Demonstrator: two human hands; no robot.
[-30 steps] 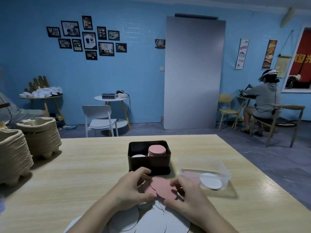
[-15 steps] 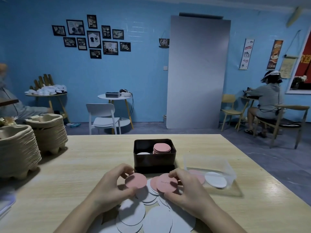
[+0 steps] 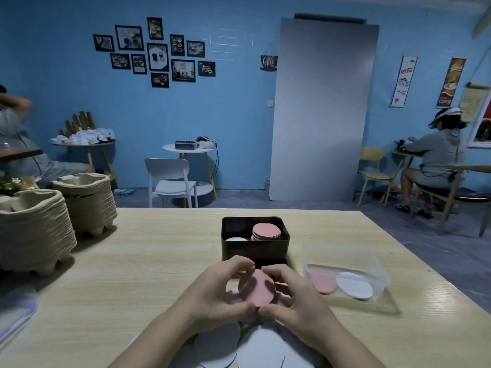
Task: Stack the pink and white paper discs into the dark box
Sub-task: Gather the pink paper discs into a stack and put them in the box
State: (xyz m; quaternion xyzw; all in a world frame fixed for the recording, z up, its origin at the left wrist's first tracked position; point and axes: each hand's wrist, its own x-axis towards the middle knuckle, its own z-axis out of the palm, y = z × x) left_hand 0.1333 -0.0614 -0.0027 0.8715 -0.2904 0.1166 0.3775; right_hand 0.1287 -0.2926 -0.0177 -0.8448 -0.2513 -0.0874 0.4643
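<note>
My left hand [image 3: 212, 296] and right hand [image 3: 300, 301] both pinch the pink disc [image 3: 256, 288] between them, just below the box [image 3: 252, 251].

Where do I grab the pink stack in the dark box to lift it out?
From above, pinching opposite edges of the pink stack. The dark box walls close in its sides; only the flat top and upper rim show.
</note>
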